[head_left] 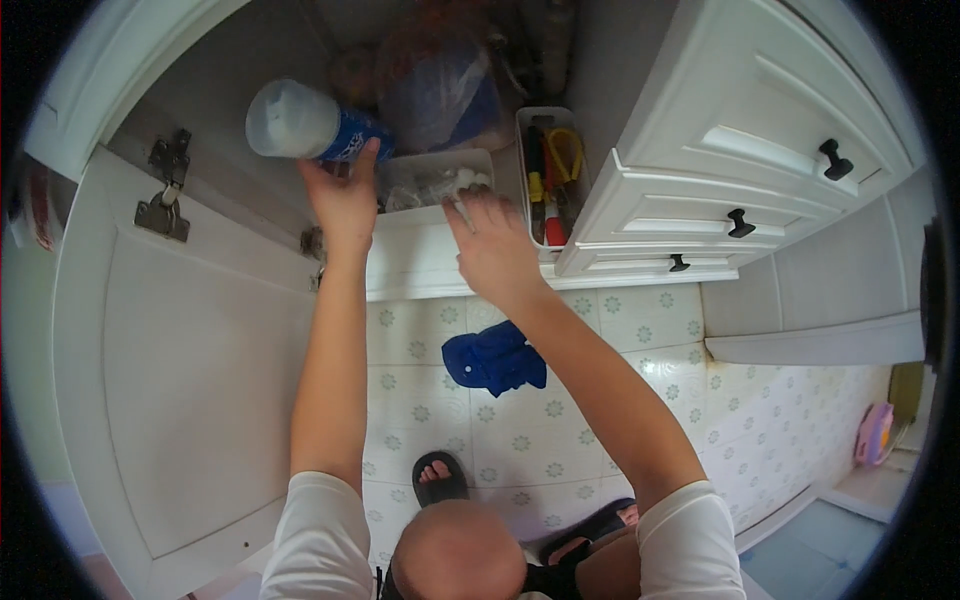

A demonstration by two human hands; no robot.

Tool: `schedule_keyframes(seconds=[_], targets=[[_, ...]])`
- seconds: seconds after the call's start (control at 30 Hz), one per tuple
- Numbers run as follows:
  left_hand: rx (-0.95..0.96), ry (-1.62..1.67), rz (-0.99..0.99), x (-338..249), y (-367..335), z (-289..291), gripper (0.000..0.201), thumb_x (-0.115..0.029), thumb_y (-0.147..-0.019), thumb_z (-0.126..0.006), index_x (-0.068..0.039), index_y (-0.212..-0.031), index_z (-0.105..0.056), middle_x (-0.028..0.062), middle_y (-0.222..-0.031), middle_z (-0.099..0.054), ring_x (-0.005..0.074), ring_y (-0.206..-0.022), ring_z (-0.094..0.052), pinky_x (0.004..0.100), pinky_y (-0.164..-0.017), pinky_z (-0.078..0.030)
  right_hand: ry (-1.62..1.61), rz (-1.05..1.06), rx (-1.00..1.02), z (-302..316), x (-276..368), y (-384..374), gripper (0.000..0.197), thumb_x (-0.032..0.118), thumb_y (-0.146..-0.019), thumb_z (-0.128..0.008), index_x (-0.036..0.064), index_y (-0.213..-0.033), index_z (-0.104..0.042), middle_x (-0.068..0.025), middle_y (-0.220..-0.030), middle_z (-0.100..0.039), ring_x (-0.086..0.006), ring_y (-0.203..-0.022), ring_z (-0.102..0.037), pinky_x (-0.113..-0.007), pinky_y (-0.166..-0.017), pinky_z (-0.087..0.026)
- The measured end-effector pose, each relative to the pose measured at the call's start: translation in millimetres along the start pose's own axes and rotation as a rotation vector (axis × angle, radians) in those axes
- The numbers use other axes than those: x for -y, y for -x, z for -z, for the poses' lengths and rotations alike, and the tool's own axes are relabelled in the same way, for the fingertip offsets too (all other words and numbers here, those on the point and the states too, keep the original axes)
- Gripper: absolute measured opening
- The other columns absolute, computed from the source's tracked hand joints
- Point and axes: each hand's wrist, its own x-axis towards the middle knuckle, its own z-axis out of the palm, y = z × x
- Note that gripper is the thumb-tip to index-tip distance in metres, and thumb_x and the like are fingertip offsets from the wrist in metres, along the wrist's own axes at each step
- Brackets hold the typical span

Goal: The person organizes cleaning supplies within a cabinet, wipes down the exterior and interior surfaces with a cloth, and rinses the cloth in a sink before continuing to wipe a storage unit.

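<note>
My left hand is closed around a blue cylindrical container with a clear, rounded end showing white inside. It is tilted sideways above the floor of an open cabinet. My right hand reaches over the front of a white plastic bin, fingers apart at its right front corner; its fingertips are partly dark and hard to read. Inside the bin lie clear plastic wrapping and small white pieces. Right of it stands a narrow white bin with tools with black, yellow and red handles.
The cabinet door hangs open at my left, on metal hinges. White drawers with black knobs stand at right. A plastic bag sits deep in the cabinet. Blue cloth lies on the tiled floor near my feet.
</note>
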Motion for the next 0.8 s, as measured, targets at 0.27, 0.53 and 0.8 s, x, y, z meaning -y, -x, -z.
schedule_keyframes(seconds=[0.27, 0.53, 0.8], targets=[[0.041, -0.056, -0.048, 12.2, -16.0, -4.7, 0.071, -0.009, -0.084, -0.082, -0.001, -0.139, -0.038, 0.0119, -0.132, -0.056, 0.0222, -0.120, -0.055, 0.0331, -0.104, -0.042, 0.002, -0.030, 0.082, -16.5, 8.5, -4.0, 0.040, 0.021, -0.083, -0.072, 0.0114, -0.121, -0.066, -0.0072, -0.118, -0.060, -0.0261, -0.116, -0.053, -0.053, -0.107, -0.035], [0.130, -0.381, -0.079, 18.7, -32.4, -7.2, 0.078, -0.030, -0.085, -0.082, 0.004, -0.139, -0.037, 0.0202, -0.130, -0.059, 0.0280, -0.120, -0.059, 0.0360, -0.102, -0.044, 0.082, -0.002, 0.018, -13.5, 1.1, 6.0, 0.017, 0.015, -0.085, -0.059, 0.0101, -0.096, -0.071, -0.0085, -0.112, -0.064, -0.0256, -0.110, -0.058, -0.050, -0.093, -0.044], [0.007, -0.353, -0.083, 14.4, -39.4, -20.5, 0.080, -0.035, -0.085, -0.080, 0.004, -0.140, -0.036, 0.0222, -0.134, -0.057, 0.0317, -0.121, -0.057, 0.0391, -0.105, -0.042, -0.009, -0.074, -0.069, -7.1, -5.8, -2.4, 0.019, 0.008, -0.081, -0.059, 0.0093, -0.099, -0.067, -0.0096, -0.110, -0.061, -0.0285, -0.108, -0.058, -0.046, -0.089, -0.048]])
